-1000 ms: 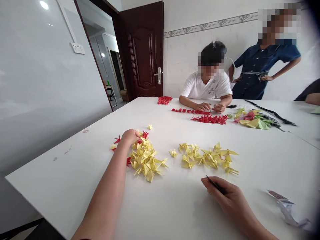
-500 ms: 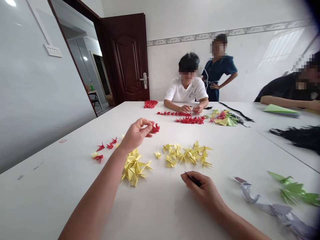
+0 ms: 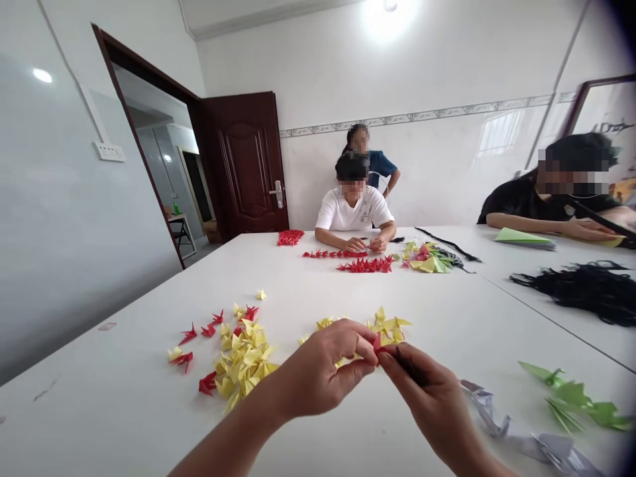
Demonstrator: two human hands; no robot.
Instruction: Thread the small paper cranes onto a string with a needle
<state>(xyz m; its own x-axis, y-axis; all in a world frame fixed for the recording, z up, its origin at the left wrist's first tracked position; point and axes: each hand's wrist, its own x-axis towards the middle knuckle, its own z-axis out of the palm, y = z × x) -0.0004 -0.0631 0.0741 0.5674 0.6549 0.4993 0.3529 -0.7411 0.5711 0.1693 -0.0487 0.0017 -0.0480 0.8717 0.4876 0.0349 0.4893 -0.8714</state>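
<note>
My left hand (image 3: 330, 364) pinches a small red paper crane (image 3: 377, 342) above the middle of the table. My right hand (image 3: 427, 387) meets it from the right, thumb and fingertips closed at the crane. A dark, thin pointed tool (image 3: 405, 361) lies within my right hand, mostly hidden by the fingers. Behind both hands, a cluster of yellow paper cranes (image 3: 390, 321) is partly covered. Left of my left hand is a heap of yellow paper cranes (image 3: 248, 354), with several loose red cranes (image 3: 187, 333) beside it.
Strings of grey-white cranes (image 3: 489, 407) and green cranes (image 3: 571, 394) lie at right. Across the white table (image 3: 149, 404), a person in white (image 3: 355, 209) handles red cranes (image 3: 365, 265). Black cords (image 3: 581, 288) lie far right, near a person in black (image 3: 527, 195).
My left hand has brought the red crane right and nearer, meeting my right hand, which rose slightly. The camera view has tilted up. The standing person now shows behind the seated one.
</note>
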